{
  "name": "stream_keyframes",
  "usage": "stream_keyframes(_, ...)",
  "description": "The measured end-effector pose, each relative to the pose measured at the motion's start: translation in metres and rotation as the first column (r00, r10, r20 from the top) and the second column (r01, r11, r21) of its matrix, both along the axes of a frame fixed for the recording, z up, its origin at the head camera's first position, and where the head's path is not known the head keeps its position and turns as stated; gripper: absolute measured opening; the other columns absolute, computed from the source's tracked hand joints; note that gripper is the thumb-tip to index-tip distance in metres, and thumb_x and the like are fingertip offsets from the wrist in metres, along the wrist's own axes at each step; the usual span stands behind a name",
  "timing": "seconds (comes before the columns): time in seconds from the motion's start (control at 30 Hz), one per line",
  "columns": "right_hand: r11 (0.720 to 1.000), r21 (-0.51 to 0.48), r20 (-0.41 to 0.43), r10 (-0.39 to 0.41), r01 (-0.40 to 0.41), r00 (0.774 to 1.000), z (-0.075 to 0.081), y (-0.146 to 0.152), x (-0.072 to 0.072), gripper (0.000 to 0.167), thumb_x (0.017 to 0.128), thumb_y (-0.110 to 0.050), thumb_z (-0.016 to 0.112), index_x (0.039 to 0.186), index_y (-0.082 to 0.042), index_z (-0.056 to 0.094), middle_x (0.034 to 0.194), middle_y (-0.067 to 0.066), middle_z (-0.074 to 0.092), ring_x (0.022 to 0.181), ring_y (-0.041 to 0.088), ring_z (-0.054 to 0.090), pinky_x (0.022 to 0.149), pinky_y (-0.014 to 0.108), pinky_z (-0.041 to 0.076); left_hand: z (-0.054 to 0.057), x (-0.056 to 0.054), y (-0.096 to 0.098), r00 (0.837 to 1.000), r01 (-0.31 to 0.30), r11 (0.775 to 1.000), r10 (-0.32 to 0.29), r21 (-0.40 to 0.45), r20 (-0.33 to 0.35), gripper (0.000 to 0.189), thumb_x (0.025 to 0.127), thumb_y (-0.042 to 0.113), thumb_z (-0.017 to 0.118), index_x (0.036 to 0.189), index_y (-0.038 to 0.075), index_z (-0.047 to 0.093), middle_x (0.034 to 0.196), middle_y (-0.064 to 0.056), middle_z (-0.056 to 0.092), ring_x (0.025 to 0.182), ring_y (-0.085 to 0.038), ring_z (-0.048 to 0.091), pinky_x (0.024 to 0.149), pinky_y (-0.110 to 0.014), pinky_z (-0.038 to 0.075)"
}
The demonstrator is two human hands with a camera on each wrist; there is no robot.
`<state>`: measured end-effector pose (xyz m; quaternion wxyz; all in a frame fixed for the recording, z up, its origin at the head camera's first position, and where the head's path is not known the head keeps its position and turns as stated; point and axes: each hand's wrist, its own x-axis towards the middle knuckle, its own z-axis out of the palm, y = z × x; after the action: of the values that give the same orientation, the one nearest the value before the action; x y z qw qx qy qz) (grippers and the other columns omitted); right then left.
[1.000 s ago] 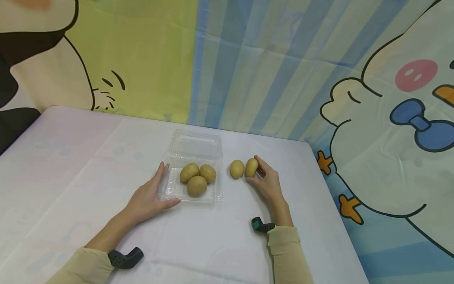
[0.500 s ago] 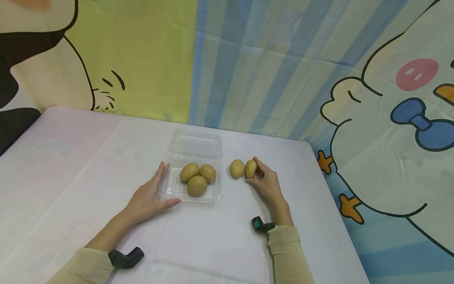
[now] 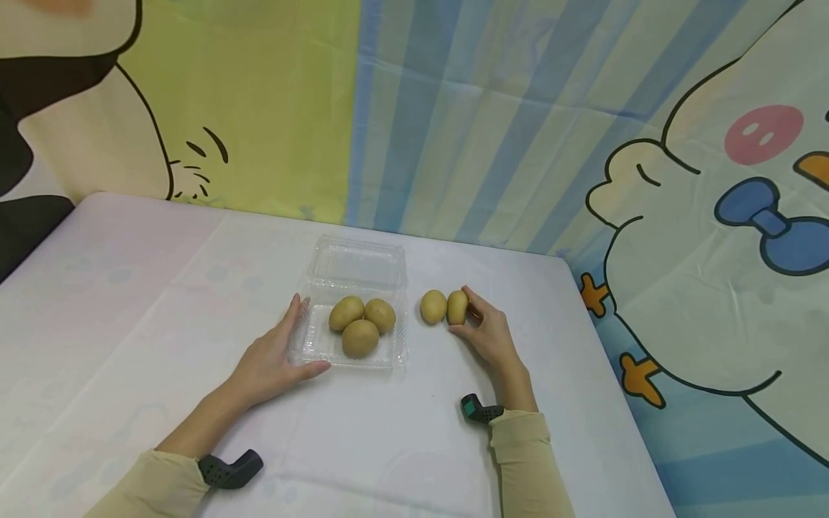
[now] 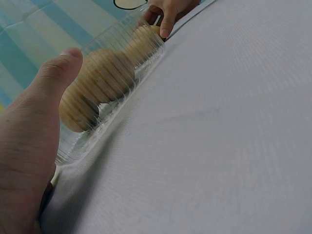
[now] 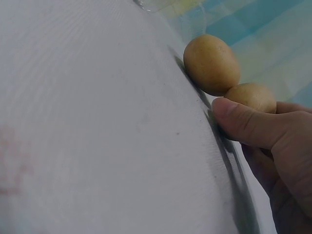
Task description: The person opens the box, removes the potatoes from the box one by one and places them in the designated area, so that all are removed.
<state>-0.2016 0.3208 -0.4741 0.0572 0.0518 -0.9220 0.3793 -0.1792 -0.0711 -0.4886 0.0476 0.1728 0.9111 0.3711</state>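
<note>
In the head view a clear plastic clamshell box [image 3: 395, 360] lies with its lid folded back, holding three potatoes [image 3: 360, 339] grouped in its base. My left hand [image 3: 268, 367] rests against the box's left side, fingers straight and thumb stretched along the front corner. To the right of the box, a loose potato [image 3: 433, 307] sits on the table. Beside it my right hand [image 3: 486, 331] pinches another potato [image 3: 457, 308] between thumb and fingers. In the right wrist view the pinched potato [image 5: 253, 96] is partly hidden by the thumb and overlaps the loose potato [image 5: 211, 64].
A white cloth covers the table [image 3: 388, 446]. Behind it hangs a printed curtain [image 3: 453, 122] with stripes and cartoon figures. Black wrist cameras [image 3: 230, 470] are worn at both sleeves.
My right hand has shifted the pinched potato slightly left, closer to the loose one. My left hand and the box stay in place.
</note>
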Motion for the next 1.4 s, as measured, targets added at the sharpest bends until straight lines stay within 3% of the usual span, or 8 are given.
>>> stream_keyframes(0.87,1.0,0.001,0.131,0.014,-0.014,0.991,0.013,0.001,0.002,0.079,0.08,-0.014,0.076,0.146,-0.005,0.035,0.15,0.011,0.039,0.133,0.027,0.045,0.104,0.03,0.042,-0.003,0.0,-0.001,1.0,0.004,1.0,-0.003,0.012,-0.031,0.122,0.072,0.062,0.072,0.154,0.014,-0.004,0.158,-0.012,0.018,0.138,-0.042,0.032,0.105,-0.059,0.034)
stream_keyframes(1.17,0.999,-0.047,0.13,0.025,-0.019,0.991,0.02,0.002,0.004,0.07,0.082,-0.01,0.072,0.144,-0.002,0.039,0.147,0.011,0.043,0.134,0.026,0.045,0.103,0.027,0.043,-0.002,0.0,-0.001,1.0,0.004,1.0,-0.003,0.014,-0.03,0.122,0.071,0.062,0.072,0.154,0.013,-0.003,0.158,-0.011,0.019,0.137,-0.042,0.033,0.105,-0.059,0.035)
stream_keyframes(1.4,0.999,-0.038,0.133,0.002,0.003,0.991,0.024,0.003,0.005,0.067,0.084,-0.016,0.072,0.143,-0.005,0.041,0.147,0.011,0.043,0.133,0.027,0.045,0.104,0.029,0.041,-0.002,-0.001,-0.001,1.0,0.002,1.0,-0.002,0.001,-0.023,0.122,0.072,0.063,0.071,0.154,0.014,-0.004,0.158,-0.013,0.018,0.137,-0.043,0.033,0.104,-0.059,0.035)
